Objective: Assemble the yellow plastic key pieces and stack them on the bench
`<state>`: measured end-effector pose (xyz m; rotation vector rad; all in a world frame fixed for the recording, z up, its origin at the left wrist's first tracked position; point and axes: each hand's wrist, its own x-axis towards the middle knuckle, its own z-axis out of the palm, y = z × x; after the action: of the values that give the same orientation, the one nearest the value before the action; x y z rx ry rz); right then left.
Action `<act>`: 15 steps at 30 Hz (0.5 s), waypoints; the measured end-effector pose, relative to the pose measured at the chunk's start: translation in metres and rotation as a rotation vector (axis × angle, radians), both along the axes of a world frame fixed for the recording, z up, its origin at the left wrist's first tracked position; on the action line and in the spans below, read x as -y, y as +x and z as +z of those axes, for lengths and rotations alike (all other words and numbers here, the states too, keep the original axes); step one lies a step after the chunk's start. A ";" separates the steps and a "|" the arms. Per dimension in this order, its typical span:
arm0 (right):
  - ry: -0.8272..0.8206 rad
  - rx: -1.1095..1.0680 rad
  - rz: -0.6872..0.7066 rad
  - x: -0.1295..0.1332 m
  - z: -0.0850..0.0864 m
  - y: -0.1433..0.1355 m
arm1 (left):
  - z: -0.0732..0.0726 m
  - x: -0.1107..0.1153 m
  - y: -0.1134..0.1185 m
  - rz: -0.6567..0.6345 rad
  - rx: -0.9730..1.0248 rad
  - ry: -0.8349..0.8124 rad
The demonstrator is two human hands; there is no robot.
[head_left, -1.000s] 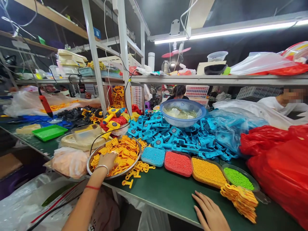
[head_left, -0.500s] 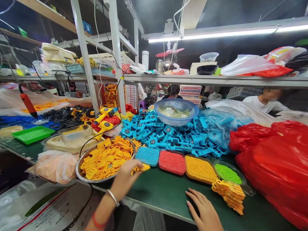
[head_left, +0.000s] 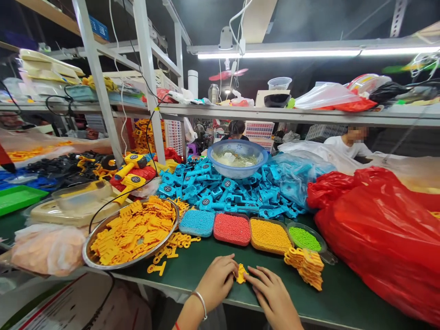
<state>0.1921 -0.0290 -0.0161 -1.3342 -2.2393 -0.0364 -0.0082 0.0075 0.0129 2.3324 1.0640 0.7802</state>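
Observation:
My left hand [head_left: 219, 278], with a silver bangle on the wrist, holds a small yellow plastic piece [head_left: 241, 274] low over the green tabletop, fingers curled at its left side. From the right, my right hand [head_left: 271, 291] meets the piece with its fingertips, its fingers stretched out and apart. A large metal bowl [head_left: 90, 262] heaped with yellow plastic parts [head_left: 137, 229] stands to the left. Several loose yellow parts [head_left: 158, 268] lie beside that bowl. A stack of yellow pieces [head_left: 305, 268] rests to the right of my right hand.
Behind my hands, trays of blue beads [head_left: 196, 223], red beads [head_left: 232, 228], yellow beads [head_left: 270, 235] and green beads [head_left: 304, 238] form a row. Beyond lie piled blue plastic parts [head_left: 227, 192] and a blue-rimmed basin [head_left: 213, 167]. A red bag [head_left: 378, 238] bulges at right.
My left hand has moved right, from beside the metal bowl to the table's front, carrying a yellow piece. My right hand has come left to meet it. The view has shifted right.

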 end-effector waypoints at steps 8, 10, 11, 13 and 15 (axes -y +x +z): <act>-0.039 -0.041 0.042 0.006 0.006 -0.005 | 0.000 -0.002 0.004 0.187 -0.074 -0.043; -0.045 -0.047 0.032 0.008 0.007 -0.006 | 0.000 0.000 0.005 0.187 -0.050 -0.051; -0.050 -0.053 0.021 0.008 0.007 -0.007 | 0.000 0.001 0.005 0.181 -0.037 -0.052; -0.065 -0.073 0.003 0.007 0.007 -0.009 | -0.001 0.004 0.005 0.176 -0.016 -0.044; -0.086 -0.105 -0.006 0.004 0.008 -0.012 | -0.002 0.005 0.001 0.212 0.000 -0.020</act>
<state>0.1797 -0.0330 -0.0080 -1.3556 -2.1699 0.1268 -0.0072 0.0028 0.0109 2.2271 1.3285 0.8414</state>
